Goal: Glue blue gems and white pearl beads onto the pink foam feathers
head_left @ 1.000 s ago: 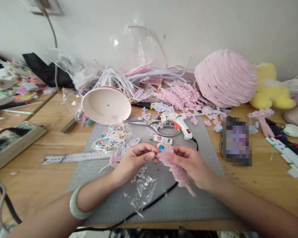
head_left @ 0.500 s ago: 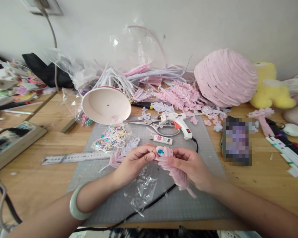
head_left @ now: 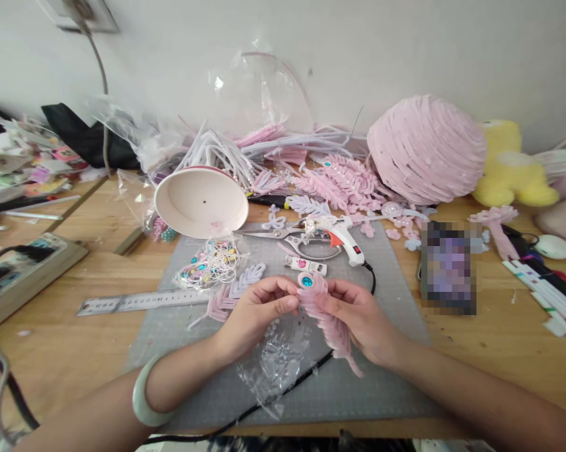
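Observation:
A pink pipe-cleaner feather (head_left: 331, 323) with a blue oval gem (head_left: 307, 282) at its top hangs between my hands, its thin tail pointing down and right. My right hand (head_left: 358, 314) pinches its upper part from the right, thumb across the front. On the other side, my left hand (head_left: 264, 307) has thumb and forefinger closed at the feather's left edge, just below the gem. A crumpled clear plastic bag (head_left: 283, 358) lies under the hands. Left of them rests a pink and lilac pipe-cleaner feather (head_left: 236, 292), partly covered by my left hand.
On the grey cutting mat (head_left: 386, 389) lie a white glue gun (head_left: 349, 242), scissors (head_left: 287, 235), a lighter (head_left: 305, 266), strung gems (head_left: 212, 263) and a steel ruler (head_left: 142, 302). Behind stand a white bowl (head_left: 201, 204) and a pink wrapped dome (head_left: 427, 150). A phone (head_left: 447, 270) lies right.
The feather has turned slightly, its tail swinging left and hanging more upright. Both hands keep their places at its top.

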A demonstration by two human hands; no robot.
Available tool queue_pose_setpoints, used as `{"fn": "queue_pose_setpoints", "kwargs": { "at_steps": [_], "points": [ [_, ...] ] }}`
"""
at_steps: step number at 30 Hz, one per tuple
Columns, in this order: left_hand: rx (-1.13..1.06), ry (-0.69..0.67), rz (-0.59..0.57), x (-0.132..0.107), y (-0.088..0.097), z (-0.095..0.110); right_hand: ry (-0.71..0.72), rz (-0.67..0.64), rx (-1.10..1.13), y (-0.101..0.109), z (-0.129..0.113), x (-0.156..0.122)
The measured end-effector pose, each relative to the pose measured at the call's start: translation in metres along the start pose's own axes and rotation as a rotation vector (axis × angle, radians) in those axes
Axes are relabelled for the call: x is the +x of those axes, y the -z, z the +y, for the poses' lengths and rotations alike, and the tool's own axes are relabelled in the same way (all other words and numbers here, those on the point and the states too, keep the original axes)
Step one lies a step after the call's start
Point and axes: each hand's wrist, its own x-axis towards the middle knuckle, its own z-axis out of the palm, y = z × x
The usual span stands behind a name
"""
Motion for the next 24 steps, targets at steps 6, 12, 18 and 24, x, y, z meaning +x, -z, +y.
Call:
{"fn": "queue_pose_setpoints", "kwargs": {
  "at_steps": [6, 12, 18, 24],
  "points": [
    [0.095, -0.145, -0.042, 0.0003, 0.0002, 0.0017, -0.045, -0.03, 0.016, -0.0036, -0.002, -0.0022],
    [0.219, -0.123, -0.098, -0.0005, -0.0003, 0.0043, -0.119, -0.016, 0.081, -0.009, -0.0077, -0.0045],
    [0.075, 0.003, -0.039, -0.0001, -0.0047, 0.0012, -0.074, 0.027, 0.126, -0.0087, -0.0044, -0.0025],
    [0.005, 0.04, 0.011, -0.0025, -0.0053, -0.0025, -0.07, -0.004, 0.116, -0.0103, -0.0019, -0.0024]
  ]
}}
